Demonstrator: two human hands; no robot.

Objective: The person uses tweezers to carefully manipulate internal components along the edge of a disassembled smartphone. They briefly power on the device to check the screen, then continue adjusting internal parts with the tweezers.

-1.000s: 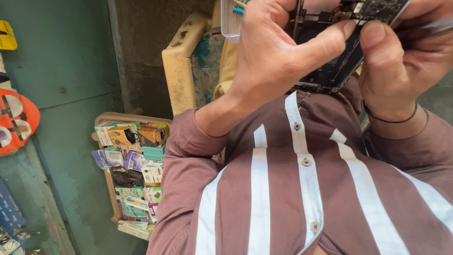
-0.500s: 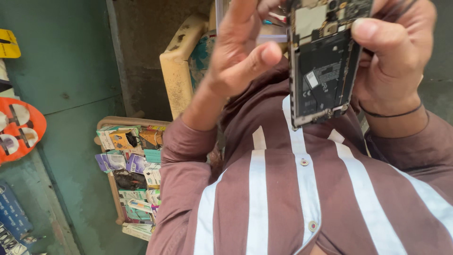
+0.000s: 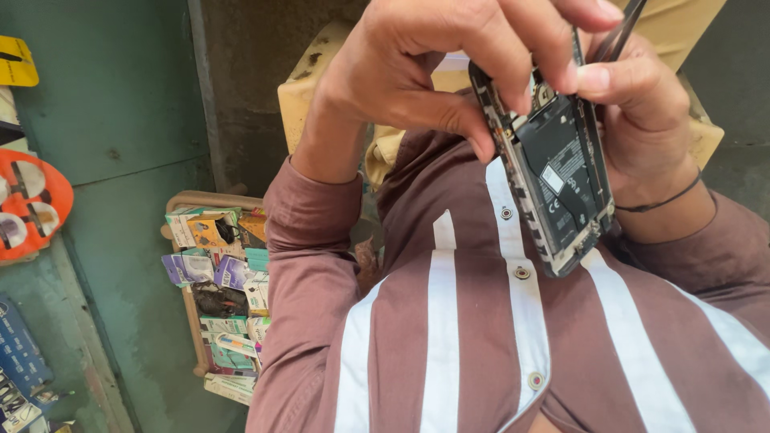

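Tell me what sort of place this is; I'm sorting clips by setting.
Likely a small phone repair stall. The hands hold an opened phone with its insides bare, thin tweezers sit by the fingers, and a rack of small packaged accessories stands below.

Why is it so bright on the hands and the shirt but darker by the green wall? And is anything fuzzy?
In the head view, strong light falls on the left hand, the right hand and the striped shirt; the opened phone is sharp, its dark parts clear; the green wall sits in duller shade; the box of small packets looks a little soft; nothing is badly blurred.
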